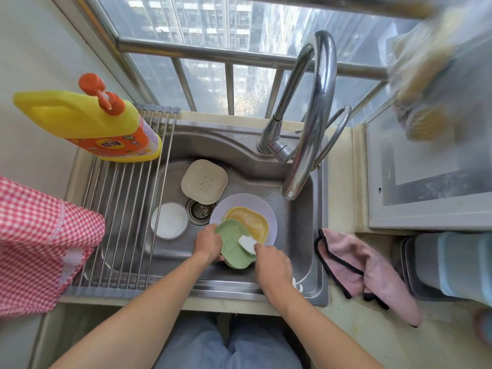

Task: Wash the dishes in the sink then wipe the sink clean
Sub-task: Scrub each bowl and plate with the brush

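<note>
Your left grip (209, 245) clamps the green plate's (233, 246) left edge, tilted over the sink (298, 235). Right grip (271, 263) holds a white sponge (247, 244) against its right side. Yellow plate (250, 222) just beyond, on the lilac plate (239, 202); beige plate (204, 181) farther back.

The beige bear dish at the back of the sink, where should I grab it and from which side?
Pinch the beige dish by its near rim, close to the drain, coming from the front. It looks tilted against the sink's back wall, and that edge is exposed. The faucet crowds the right side, so reaching from there looks awkward.
</note>
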The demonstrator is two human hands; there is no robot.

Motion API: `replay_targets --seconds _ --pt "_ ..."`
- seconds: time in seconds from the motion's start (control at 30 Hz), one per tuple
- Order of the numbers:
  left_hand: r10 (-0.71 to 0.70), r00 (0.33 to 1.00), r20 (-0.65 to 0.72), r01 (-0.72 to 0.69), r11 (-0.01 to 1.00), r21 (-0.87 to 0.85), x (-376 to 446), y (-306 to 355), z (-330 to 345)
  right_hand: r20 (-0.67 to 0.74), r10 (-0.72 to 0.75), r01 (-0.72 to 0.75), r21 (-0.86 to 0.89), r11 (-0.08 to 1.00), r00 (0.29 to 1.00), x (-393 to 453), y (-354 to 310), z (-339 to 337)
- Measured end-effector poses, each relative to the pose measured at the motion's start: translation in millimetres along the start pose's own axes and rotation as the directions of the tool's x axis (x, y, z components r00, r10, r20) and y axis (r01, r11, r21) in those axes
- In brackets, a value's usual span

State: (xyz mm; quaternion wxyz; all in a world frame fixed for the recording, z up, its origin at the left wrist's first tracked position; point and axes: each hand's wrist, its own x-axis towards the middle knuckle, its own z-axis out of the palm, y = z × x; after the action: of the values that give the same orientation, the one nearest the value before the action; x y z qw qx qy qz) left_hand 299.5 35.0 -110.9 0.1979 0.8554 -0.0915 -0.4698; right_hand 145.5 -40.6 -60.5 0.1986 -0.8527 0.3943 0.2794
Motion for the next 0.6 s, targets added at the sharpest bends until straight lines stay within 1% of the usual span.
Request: replay_targets --seconds 0.1,0.17,0.37,0.43,0.53,0.6 --pt "0.015 1.0 0.003 -0.015 0.999 0.041 1.0 -1.1 1.9 -0.001 -0.01 0.01 0.094 0.995 1.0 15.0 -12.7 -5.1" --pt "0.017 1.0 0.016 -0.018 0.997 0.072 0.5 -2.2 0.8 -0.016 -0.016 0.018 0.122 0.992 1.0 22.7 -16.5 -7.6" --pt "0.009 1.0 -0.002 -0.009 0.999 0.037 7.9 -4.2 -1.0 0.041 -0.012 0.014 -0.039 0.999 0.999 10.6 0.4 -7.7" --pt "0.013 1.0 -0.011 -0.012 0.999 0.04 8.4 -3.1 0.6 0.033 -0.026 0.028 -0.033 0.999 0.999 14.0 -3.1 -9.1" --pt "0.016 1.0 -0.013 -0.015 0.998 0.061 9.6 -5.9 2.8 -0.009 -0.058 0.058 0.054 0.997 0.998 24.2 -8.8 -9.5" --pt "0.016 1.0 -0.021 -0.015 0.998 0.055 10.7 -8.1 2.5 -0.031 -0.069 0.07 0.046 0.996 0.997 22.6 -5.2 -8.2"
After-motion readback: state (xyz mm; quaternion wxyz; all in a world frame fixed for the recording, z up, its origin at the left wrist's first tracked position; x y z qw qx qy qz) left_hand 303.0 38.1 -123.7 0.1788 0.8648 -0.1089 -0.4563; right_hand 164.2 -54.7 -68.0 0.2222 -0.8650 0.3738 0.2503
